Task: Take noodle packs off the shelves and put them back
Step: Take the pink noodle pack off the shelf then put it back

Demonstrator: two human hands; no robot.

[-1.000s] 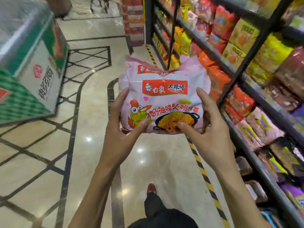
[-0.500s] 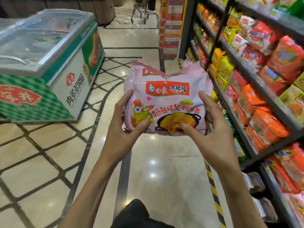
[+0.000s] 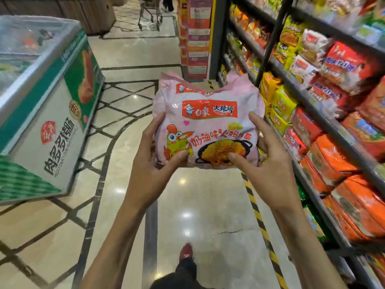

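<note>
Head view — what is changing?
— Shelves [image 3: 325, 122] are swinging to three o'clock. Left hand [image 3: 152, 163] and right hand [image 3: 268, 167] are still gripping the pink plastic noodle multipack [image 3: 208, 126] mid-aisle, awaiting reshelving.

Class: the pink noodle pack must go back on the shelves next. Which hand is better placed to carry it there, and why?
Probably the right hand. Both it and the left hand grip the pink noodle pack, but the shelves stand on the person's right, nearest that hand.
</note>
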